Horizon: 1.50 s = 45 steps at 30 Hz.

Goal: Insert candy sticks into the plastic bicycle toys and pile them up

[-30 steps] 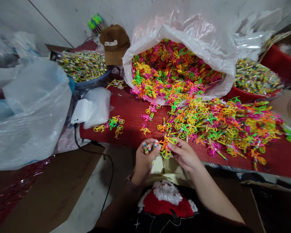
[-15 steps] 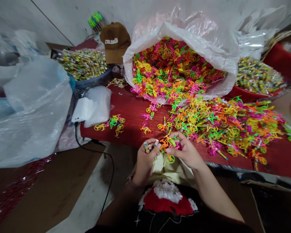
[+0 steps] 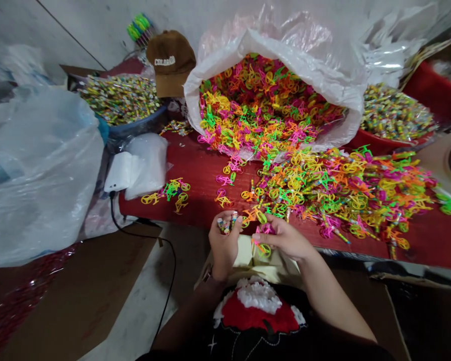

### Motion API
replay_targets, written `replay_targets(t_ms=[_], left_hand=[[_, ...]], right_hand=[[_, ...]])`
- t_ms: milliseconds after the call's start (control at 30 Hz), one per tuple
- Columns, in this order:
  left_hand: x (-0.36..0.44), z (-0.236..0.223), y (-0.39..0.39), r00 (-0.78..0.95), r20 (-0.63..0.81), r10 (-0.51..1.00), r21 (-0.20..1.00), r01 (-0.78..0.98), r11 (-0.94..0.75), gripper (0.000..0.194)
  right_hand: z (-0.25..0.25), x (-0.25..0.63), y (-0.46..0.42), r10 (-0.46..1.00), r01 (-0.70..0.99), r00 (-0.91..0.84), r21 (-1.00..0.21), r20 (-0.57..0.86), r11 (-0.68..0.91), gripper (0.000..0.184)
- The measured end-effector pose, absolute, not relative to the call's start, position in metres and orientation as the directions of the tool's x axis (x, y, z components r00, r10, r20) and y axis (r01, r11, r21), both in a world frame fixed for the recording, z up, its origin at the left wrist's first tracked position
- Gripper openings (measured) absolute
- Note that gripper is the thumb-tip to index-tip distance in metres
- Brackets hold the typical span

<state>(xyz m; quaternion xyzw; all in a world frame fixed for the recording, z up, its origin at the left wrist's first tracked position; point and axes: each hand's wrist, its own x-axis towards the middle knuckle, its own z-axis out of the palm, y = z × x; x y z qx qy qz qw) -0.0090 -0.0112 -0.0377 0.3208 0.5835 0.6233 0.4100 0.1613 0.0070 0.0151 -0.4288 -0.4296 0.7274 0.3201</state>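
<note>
Neon plastic toy bicycle [image 3: 262,231] pinched in right hand [image 3: 285,238], just over near table edge.
Left hand [image 3: 223,248] curls its fingers closed around small wrapped candy sticks [image 3: 225,225]; right fingers [image 3: 271,237] sit narrow on the bicycle frame, hands nearly touching. Loose bicycles [image 3: 342,195] spread right across the red table [image 3: 195,188]; white plastic sack [image 3: 315,65] lies open far side, full of bicycles.

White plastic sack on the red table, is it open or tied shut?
Open. The white plastic sack has its mouth folded back, and neon plastic bicycle toys spill out onto the red table.
</note>
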Motion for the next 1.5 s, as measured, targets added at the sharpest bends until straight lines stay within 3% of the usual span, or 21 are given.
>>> replay_targets(t_ms=[100, 200, 400, 500, 600, 733, 900, 1133, 1267, 1500], left_hand=[[-0.018, -0.048, -0.002, -0.457, -0.015, 0.889, 1.000, -0.016, 0.009, 0.030], [-0.024, -0.056, 0.003, -0.399, -0.032, 0.916, 0.999, -0.012, 0.030, 0.031], [-0.014, -0.033, -0.022, -0.246, 0.037, 0.969, 0.997, -0.058, -0.053, 0.026], [-0.008, -0.016, -0.035, -0.155, 0.068, 0.986, 0.989, -0.122, -0.087, 0.021], [-0.007, -0.006, -0.039, -0.201, 0.093, 0.975, 0.969, -0.206, -0.134, 0.019], [-0.007, -0.003, -0.042, -0.225, 0.080, 0.971, 0.939, -0.310, -0.149, 0.027], [-0.007, 0.003, -0.044, -0.219, 0.067, 0.973, 0.946, -0.297, -0.132, 0.038], [-0.007, 0.012, -0.045, -0.091, 0.036, 0.995, 0.908, -0.413, -0.071, 0.046], [-0.011, 0.010, -0.047, -0.033, 0.042, 0.999, 0.924, -0.378, -0.052, 0.045], [-0.029, 0.010, -0.048, 0.090, 0.149, 0.985, 0.980, -0.146, -0.135, 0.045]], right_hand=[[0.016, 0.172, 0.008, 0.856, -0.035, -0.353, -0.909, -0.378, -0.416, 0.048], [0.016, 0.182, 0.009, 0.905, -0.117, -0.237, -0.914, -0.353, -0.388, 0.052], [0.018, 0.162, 0.004, 0.989, -0.198, 0.006, -0.970, -0.148, -0.144, 0.034], [0.021, 0.146, 0.000, 0.993, -0.188, -0.042, -0.975, -0.109, -0.115, 0.030], [0.023, 0.138, -0.005, 0.992, -0.215, -0.089, -0.971, -0.090, -0.107, 0.033], [0.026, 0.136, -0.010, 0.997, -0.220, -0.050, -0.973, -0.055, -0.064, 0.032], [0.031, 0.139, -0.015, 0.999, -0.177, -0.053, -0.984, -0.002, -0.011, 0.028], [0.039, 0.140, -0.020, 0.998, -0.105, -0.068, -0.994, -0.012, -0.020, 0.032], [0.044, 0.139, -0.025, 0.998, -0.046, -0.024, -0.998, 0.053, 0.052, 0.030], [0.047, 0.143, -0.031, 0.995, -0.017, -0.073, -0.997, 0.071, 0.070, 0.020]])
